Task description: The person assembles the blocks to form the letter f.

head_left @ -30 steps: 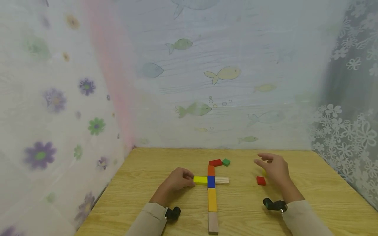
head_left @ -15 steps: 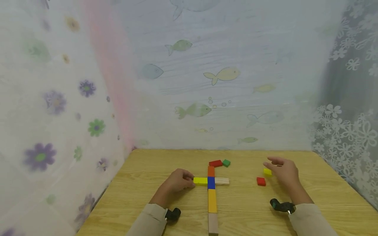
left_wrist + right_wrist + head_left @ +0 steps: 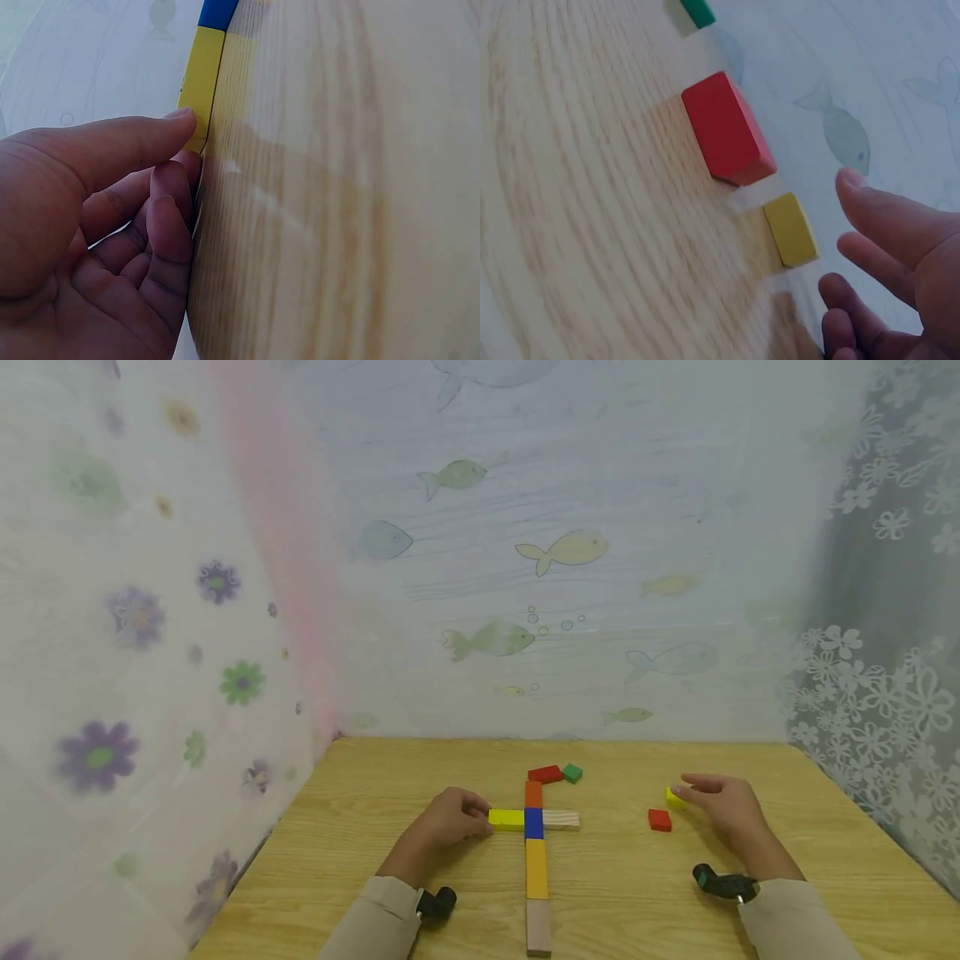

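Observation:
My left hand (image 3: 450, 818) pinches the outer end of a long yellow block (image 3: 507, 819), thumb against it in the left wrist view. This block butts against a blue block (image 3: 533, 823) at the centre of a cross-shaped layout. Plain wood (image 3: 561, 820), orange-red (image 3: 533, 794), orange-yellow (image 3: 536, 868) and greyish-brown (image 3: 538, 927) blocks form the other arms. On the right, my right hand (image 3: 727, 810) is beside a small yellow block (image 3: 791, 229), thumb and fingers spread apart with nothing between them. A red block (image 3: 660, 820) lies just in front of that yellow one.
Behind the cross, another red block (image 3: 545, 774) lies at an angle, with a small green block (image 3: 572, 773) at its right end. A fish-patterned curtain (image 3: 487, 568) hangs along the wooden table's (image 3: 390, 768) back edge; a flowered one (image 3: 150, 693) borders the left.
My right hand has moved right and slightly toward me, uncovering the small yellow block, then its fingertips have come down beside it. My left hand has stayed on the long yellow block.

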A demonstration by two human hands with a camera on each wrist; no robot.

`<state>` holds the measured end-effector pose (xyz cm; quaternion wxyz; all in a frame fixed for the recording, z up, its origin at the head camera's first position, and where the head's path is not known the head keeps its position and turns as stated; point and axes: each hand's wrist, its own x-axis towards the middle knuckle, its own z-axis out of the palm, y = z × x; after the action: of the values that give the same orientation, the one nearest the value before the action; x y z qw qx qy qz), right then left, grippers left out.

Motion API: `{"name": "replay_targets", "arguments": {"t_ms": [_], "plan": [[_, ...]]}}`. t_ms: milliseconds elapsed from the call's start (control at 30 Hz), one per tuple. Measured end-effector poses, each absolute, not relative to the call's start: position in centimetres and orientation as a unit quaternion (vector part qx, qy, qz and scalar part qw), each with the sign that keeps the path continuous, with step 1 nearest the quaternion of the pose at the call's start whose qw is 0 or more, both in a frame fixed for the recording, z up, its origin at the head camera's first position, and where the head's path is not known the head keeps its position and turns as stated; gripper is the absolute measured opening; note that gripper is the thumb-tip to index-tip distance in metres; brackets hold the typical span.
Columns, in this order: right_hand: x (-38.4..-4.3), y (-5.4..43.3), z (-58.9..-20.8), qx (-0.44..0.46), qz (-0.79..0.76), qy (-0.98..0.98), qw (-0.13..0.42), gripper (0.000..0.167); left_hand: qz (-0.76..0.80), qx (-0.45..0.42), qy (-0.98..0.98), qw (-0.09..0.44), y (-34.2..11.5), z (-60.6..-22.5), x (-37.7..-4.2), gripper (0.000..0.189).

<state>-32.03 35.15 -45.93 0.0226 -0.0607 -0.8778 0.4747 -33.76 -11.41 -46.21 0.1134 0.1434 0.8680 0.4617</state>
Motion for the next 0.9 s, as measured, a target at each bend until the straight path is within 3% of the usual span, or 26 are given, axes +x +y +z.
{"name": "replay_targets", "arguments": {"t_ms": [900], "plan": [[-32.32,35.76,-46.62,-0.037,0.421,-0.906,0.014,0.054,0.468,0.146,0.863,0.121,-11.57,-46.20,-33.85,0.032]]}}
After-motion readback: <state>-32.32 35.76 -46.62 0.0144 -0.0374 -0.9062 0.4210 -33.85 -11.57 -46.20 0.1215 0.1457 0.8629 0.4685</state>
